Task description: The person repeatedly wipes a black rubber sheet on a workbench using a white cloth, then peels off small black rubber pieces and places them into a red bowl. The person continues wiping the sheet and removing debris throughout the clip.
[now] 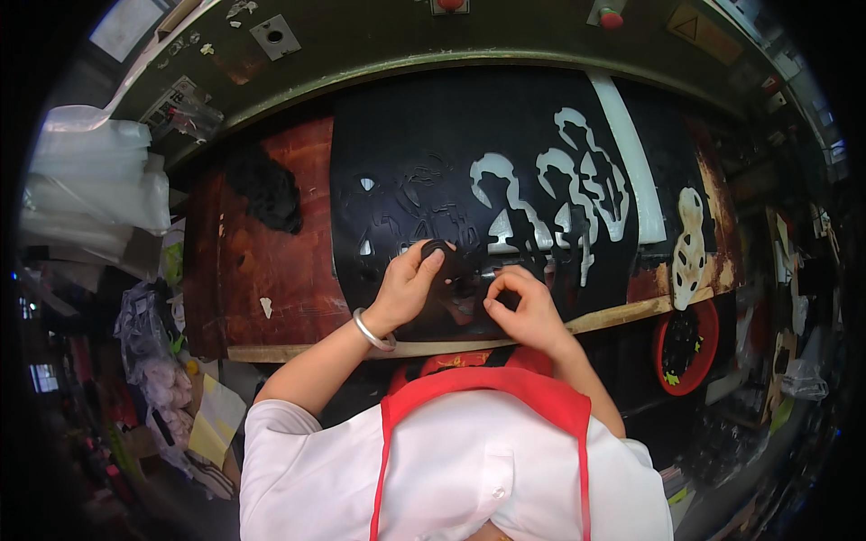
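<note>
My left hand [406,284], with a silver bangle at its wrist, pinches a small dark piece of sheet material [435,247] between thumb and fingers. To its right, my right hand [528,311] is curled with thumb and fingertips together; whatever they hold, if anything, is too small to make out. Both hands are above the near part of a black sheet [397,117]. Cut-out shapes mark this sheet, and pale openings [498,171] show through on the right. Dark cut pieces [419,198] lie just beyond my left hand.
A dark green machine beam [361,45] with red buttons spans the far side. Black scraps [266,189] lie on the reddish board [311,162] at left. On the right are a white strip [631,153], a pale perforated template [689,243] and a red basin [713,347]. Plastic bags [99,171] hang at far left.
</note>
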The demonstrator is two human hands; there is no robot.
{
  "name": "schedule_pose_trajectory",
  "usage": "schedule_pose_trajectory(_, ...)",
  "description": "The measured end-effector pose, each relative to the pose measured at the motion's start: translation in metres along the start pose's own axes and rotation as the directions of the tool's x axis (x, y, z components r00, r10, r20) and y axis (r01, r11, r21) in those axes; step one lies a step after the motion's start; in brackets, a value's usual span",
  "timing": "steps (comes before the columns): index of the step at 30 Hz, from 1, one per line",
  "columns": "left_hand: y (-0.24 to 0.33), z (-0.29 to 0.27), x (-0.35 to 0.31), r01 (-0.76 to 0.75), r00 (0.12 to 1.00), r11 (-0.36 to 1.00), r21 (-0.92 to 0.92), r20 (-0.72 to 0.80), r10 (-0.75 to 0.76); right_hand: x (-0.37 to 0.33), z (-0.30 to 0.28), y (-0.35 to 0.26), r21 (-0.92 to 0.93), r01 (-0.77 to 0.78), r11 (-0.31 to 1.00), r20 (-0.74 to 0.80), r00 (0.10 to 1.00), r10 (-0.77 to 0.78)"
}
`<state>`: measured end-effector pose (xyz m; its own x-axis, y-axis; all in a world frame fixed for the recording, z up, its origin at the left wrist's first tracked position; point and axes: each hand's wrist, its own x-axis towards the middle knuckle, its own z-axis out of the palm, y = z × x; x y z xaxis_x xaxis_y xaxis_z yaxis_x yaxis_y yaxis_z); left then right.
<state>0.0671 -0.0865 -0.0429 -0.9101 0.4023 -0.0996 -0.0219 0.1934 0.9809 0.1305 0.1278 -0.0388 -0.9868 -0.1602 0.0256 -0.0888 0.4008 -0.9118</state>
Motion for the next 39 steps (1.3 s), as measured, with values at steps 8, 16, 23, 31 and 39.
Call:
schedule_pose_trajectory(8,0.004,-0.015,0.009,0.111,0.990,0.809,-0.578,-0.009,-0.143,0.001,0.042,-0.042,-0.138,0.102,0.985,-0.196,0.972,-0.128)
schedule_pose_trajectory(16,-0.007,-0.001,0.008,0.056,0.992,0.963,-0.264,-0.092,-0.082,0.034,0.095,-0.004,-0.009,-0.050,0.999,-0.501,0.864,0.039)
schedule_pose_trajectory(23,0.087,-0.118,0.087,-0.428,0.813,0.679,-0.597,-0.582,0.000,0.005,0.110,0.044,-0.237,-0.048,0.970,-0.633,0.765,-0.117)
schedule_pose_trajectory(31,0.221,-0.249,0.100,-0.655,0.667,0.749,-0.098,-0.540,0.513,0.002,0.099,0.038,-0.078,-0.103,0.992,-0.516,0.855,0.048)
schedule_pose_trajectory(39,0.125,-0.155,0.025,-0.598,0.731,0.661,0.454,-0.031,0.682,0.034,0.081,0.021,0.425,-0.258,0.868,0.421,0.905,0.063)
